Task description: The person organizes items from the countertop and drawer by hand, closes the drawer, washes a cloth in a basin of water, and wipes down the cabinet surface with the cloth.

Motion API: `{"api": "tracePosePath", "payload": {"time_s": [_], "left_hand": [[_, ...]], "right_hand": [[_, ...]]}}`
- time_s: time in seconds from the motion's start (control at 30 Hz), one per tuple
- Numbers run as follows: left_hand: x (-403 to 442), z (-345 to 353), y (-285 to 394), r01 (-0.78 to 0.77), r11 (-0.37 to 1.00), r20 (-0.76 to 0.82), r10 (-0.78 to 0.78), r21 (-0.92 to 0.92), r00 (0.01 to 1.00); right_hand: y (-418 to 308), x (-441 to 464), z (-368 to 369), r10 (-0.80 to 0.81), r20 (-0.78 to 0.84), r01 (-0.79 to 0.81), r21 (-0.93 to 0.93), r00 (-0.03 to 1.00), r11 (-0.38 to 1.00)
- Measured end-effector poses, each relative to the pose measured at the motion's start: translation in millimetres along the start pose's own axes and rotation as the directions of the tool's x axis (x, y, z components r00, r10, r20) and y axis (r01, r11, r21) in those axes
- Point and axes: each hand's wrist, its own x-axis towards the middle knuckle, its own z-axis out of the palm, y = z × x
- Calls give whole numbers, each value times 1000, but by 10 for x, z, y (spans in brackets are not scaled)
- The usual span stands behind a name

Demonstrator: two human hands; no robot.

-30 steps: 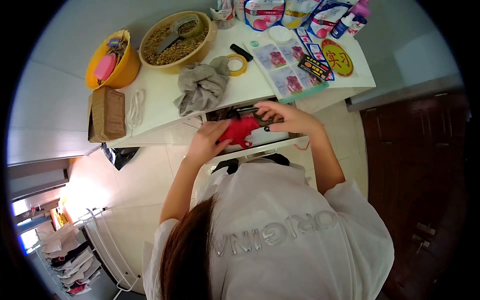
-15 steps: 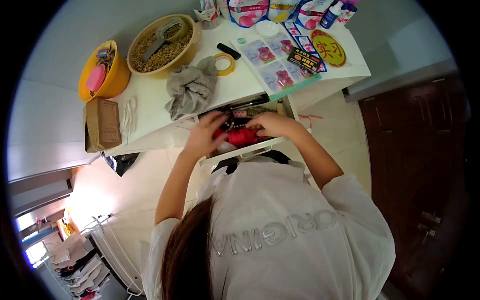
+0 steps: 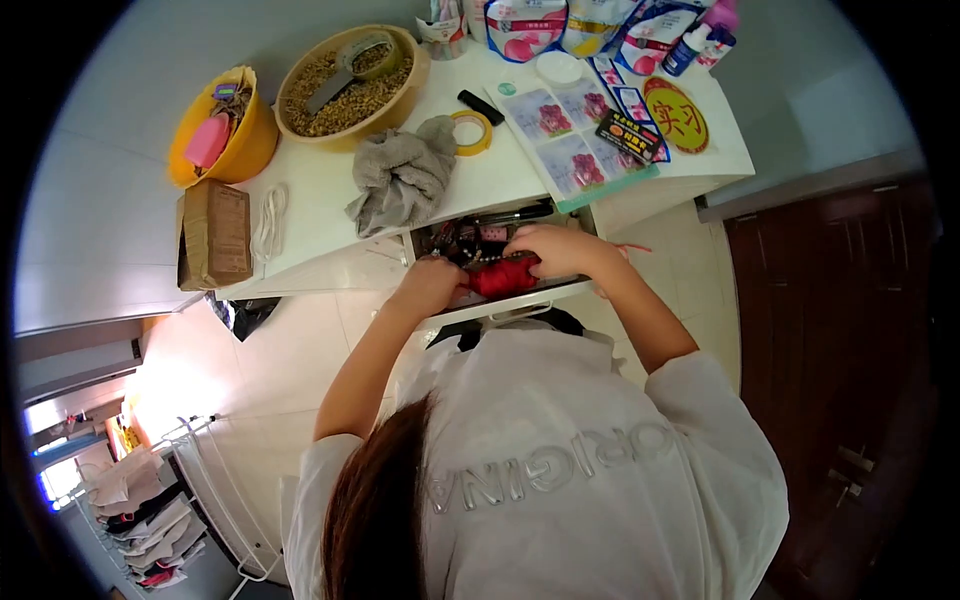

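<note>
A drawer (image 3: 570, 292) stands pulled out under the white tabletop, with my two hands inside it. Between them lies a shiny red bundle (image 3: 503, 277), soft-looking, its exact kind unclear. My left hand (image 3: 428, 287) has its fingers curled at the bundle's left end, the tips partly hidden. At the right end, my right hand (image 3: 558, 250) is bent over the bundle with thumb and fingers against it. Behind the bundle are a beaded string (image 3: 450, 250), a pink dotted item (image 3: 492, 233) and a black pen-like stick (image 3: 515, 215).
On the tabletop are a grey towel (image 3: 405, 175), yellow tape (image 3: 472, 133), a basin of grain-like bits (image 3: 345, 100), a yellow bucket (image 3: 255, 145), a cardboard box (image 3: 218, 235), a white cord (image 3: 268, 222), and a flower-printed sheet (image 3: 570, 150). Several pouches (image 3: 525, 28) stand behind.
My left hand has moved down and closed in at the red bundle's left end. My right hand stays at its right end. The whole view has shifted slightly.
</note>
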Motion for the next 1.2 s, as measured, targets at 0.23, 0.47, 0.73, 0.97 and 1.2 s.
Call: {"api": "tracePosePath", "payload": {"time_s": [0.23, 0.47, 0.73, 0.97, 1.2], "left_hand": [[-132, -309, 184, -30, 995, -142, 43, 95, 989], [-214, -297, 147, -19, 995, -414, 57, 93, 908], [-380, -329, -496, 375, 927, -922, -147, -2, 358], [-507, -458, -852, 683, 731, -968, -179, -12, 175], [-837, -665, -1525, 883, 460, -871, -467, -93, 152]], "right_hand": [[-252, -35, -134, -98, -121, 109, 90, 988, 990], [-309, 90, -83, -144, -176, 161, 85, 974, 983], [-451, 230, -28, -185, -159, 204, 111, 970, 973], [-557, 326, 28, -168, -123, 184, 138, 978, 973], [-629, 386, 56, -170, -95, 177, 73, 981, 982]]}}
